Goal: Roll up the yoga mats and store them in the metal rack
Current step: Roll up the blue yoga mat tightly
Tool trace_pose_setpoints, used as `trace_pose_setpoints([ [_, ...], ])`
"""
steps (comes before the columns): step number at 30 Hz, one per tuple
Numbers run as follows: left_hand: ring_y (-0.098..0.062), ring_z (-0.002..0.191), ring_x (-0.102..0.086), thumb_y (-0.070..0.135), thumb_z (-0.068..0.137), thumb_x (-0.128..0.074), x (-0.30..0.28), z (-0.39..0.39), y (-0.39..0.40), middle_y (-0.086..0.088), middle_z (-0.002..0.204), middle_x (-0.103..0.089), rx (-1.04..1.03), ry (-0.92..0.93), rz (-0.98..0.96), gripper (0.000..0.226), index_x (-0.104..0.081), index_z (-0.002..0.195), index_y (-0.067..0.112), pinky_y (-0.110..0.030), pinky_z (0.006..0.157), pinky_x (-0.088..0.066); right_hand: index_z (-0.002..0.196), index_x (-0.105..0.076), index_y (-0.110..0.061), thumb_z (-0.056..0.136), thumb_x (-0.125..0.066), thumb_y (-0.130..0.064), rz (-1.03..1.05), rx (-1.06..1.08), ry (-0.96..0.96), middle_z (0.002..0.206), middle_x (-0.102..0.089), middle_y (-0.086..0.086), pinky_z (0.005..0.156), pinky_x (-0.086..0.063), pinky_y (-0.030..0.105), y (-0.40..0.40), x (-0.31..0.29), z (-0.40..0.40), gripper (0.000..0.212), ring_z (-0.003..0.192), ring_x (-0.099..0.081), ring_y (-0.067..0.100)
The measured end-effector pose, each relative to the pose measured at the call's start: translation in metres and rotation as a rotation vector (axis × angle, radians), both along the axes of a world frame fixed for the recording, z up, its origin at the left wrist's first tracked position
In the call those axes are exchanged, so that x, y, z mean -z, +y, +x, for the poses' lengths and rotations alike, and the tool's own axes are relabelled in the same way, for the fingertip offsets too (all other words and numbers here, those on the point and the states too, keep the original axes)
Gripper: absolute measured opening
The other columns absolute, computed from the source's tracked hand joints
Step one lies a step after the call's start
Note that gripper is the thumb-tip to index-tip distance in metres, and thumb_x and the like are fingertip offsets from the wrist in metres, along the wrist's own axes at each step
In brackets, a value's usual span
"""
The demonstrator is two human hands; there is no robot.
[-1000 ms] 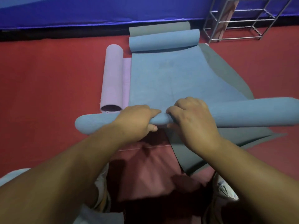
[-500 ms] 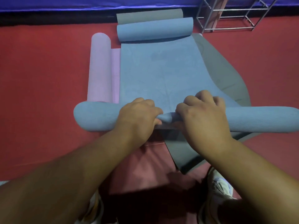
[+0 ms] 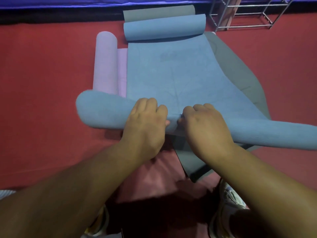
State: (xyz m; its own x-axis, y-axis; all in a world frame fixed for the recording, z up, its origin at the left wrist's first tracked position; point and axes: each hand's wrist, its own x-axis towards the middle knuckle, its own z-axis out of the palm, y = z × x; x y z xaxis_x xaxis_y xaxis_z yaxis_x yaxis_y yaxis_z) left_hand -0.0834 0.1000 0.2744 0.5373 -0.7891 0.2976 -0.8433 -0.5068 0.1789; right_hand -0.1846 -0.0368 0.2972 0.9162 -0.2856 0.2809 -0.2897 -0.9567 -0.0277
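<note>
While both hands work at the near end of the blue mat, the scene runs left to right as follows.

Floor: a red carpeted floor (image 3: 42, 79) spreads under everything, with a blue padded wall (image 3: 85, 1) along its far edge.

Purple mat: a pale purple foam yoga mat (image 3: 105, 60), mostly rolled into a tube, lies lengthwise at the left, its loose flap tucked under the blue mat's left edge and its near end hidden behind the blue roll.

Blue mat: a blue textured foam yoga mat (image 3: 171, 74) lies flat in the middle; its near end is wound into a thick roll that crosses the view from left to right, and its far end curls into a second, smaller roll.

Left hand: the left hand (image 3: 145, 124) sits on the near roll, fingers curled over its top and thumb below, gripping the roll.

Right hand: the right hand (image 3: 204, 127) grips the same roll just beside the left one, fingers wrapped over the top, knuckles nearly touching the other hand.

Grey mat: a grey foam yoga mat (image 3: 240, 73) lies beneath the blue one, showing along its right side and near the feet, with its rolled far end behind the blue far roll.

Rack: a silver metal wire rack (image 3: 248, 26) stands at the top right against the wall, well apart from the hands.

Shoes: pale sneakers (image 3: 229, 200) show at the bottom.
</note>
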Motion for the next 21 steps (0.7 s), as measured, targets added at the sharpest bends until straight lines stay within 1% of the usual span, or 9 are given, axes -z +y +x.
trace_pose_setpoints([
  [2,-0.031,0.083,-0.045,0.032,0.094,-0.050,0.003,-0.007,0.001,-0.009,0.092,-0.053,-0.012,0.021,0.041,0.017,-0.050,0.089,0.016,-0.042,0.073,-0.033,0.068,-0.037,-0.021,0.087,-0.045,-0.021,-0.045,-0.017,0.006,0.059,-0.039,0.005,0.056,-0.024,0.035,-0.001,-0.001,-0.004,0.021,0.063,-0.025,0.022],
  [4,-0.032,0.082,-0.050,0.036,0.098,-0.044,0.004,-0.014,0.001,-0.007,0.094,-0.055,-0.015,0.108,0.111,0.018,-0.046,0.092,0.020,-0.041,0.070,-0.033,0.067,-0.033,-0.020,0.076,-0.059,-0.009,-0.045,-0.034,0.020,0.060,-0.031,0.002,0.056,-0.022,0.034,-0.003,0.000,-0.008,0.030,0.062,-0.025,0.021],
  [6,-0.032,0.087,-0.055,0.044,0.101,-0.041,0.002,-0.017,-0.001,-0.006,0.099,-0.056,-0.027,0.212,0.204,0.023,-0.035,0.093,0.024,-0.041,0.072,-0.036,0.067,-0.033,-0.019,0.069,-0.054,-0.001,0.001,-0.068,0.046,0.062,-0.027,0.001,0.054,-0.026,0.036,-0.004,0.002,-0.011,0.028,0.061,-0.025,0.021],
  [8,-0.032,0.090,-0.058,0.057,0.098,-0.042,-0.001,-0.018,-0.004,-0.006,0.099,-0.059,-0.029,0.261,0.280,0.035,-0.033,0.091,0.023,-0.039,0.072,-0.036,0.070,-0.031,-0.019,0.076,-0.045,-0.010,0.010,-0.078,0.083,0.063,-0.026,0.001,0.054,-0.028,0.036,-0.003,0.003,-0.014,0.018,0.061,-0.025,0.021],
  [11,-0.029,0.095,-0.058,0.067,0.093,-0.044,-0.002,-0.019,-0.006,-0.005,0.100,-0.062,-0.009,0.225,0.335,0.044,-0.040,0.084,0.024,-0.037,0.074,-0.037,0.070,-0.027,-0.020,0.093,-0.045,-0.024,0.028,-0.057,0.296,0.066,-0.028,-0.002,0.058,-0.028,0.036,-0.001,0.006,-0.020,0.030,0.064,-0.030,0.024],
  [13,-0.028,0.099,-0.051,0.068,0.092,-0.042,0.000,-0.023,-0.007,-0.004,0.101,-0.057,0.016,0.134,0.315,0.045,-0.049,0.084,0.024,-0.038,0.076,-0.033,0.068,-0.025,-0.020,0.099,-0.041,-0.030,0.130,-0.016,0.406,0.067,-0.030,-0.004,0.062,-0.028,0.035,-0.002,0.006,-0.025,0.036,0.068,-0.037,0.026],
  [16,-0.029,0.100,-0.052,0.070,0.091,-0.041,0.003,-0.028,-0.010,-0.005,0.105,-0.057,0.017,0.146,0.360,0.053,-0.057,0.098,0.020,-0.039,0.077,-0.030,0.068,-0.028,-0.020,0.100,-0.039,-0.030,0.244,0.013,0.411,0.066,-0.035,-0.003,0.061,-0.028,0.035,-0.003,0.003,-0.026,0.035,0.063,-0.040,0.023],
  [19,-0.025,0.095,-0.059,0.069,0.084,-0.059,0.005,-0.027,-0.010,0.001,0.100,-0.061,0.042,0.285,0.428,0.046,-0.044,0.090,0.026,-0.033,0.072,-0.033,0.067,-0.028,-0.019,0.100,-0.038,-0.029,0.230,0.011,0.434,0.065,-0.035,-0.002,0.062,-0.028,0.035,-0.006,0.006,-0.027,0.036,0.066,-0.040,0.027],
  [21,-0.023,0.091,-0.060,0.065,0.080,-0.066,0.007,-0.023,-0.008,0.006,0.088,-0.058,0.046,0.348,0.474,0.047,-0.042,0.080,0.026,-0.031,0.070,-0.034,0.065,-0.030,-0.017,0.098,-0.038,-0.029,0.091,-0.028,0.347,0.063,-0.039,0.000,0.061,-0.027,0.035,-0.004,0.014,-0.029,0.036,0.065,-0.038,0.028],
])
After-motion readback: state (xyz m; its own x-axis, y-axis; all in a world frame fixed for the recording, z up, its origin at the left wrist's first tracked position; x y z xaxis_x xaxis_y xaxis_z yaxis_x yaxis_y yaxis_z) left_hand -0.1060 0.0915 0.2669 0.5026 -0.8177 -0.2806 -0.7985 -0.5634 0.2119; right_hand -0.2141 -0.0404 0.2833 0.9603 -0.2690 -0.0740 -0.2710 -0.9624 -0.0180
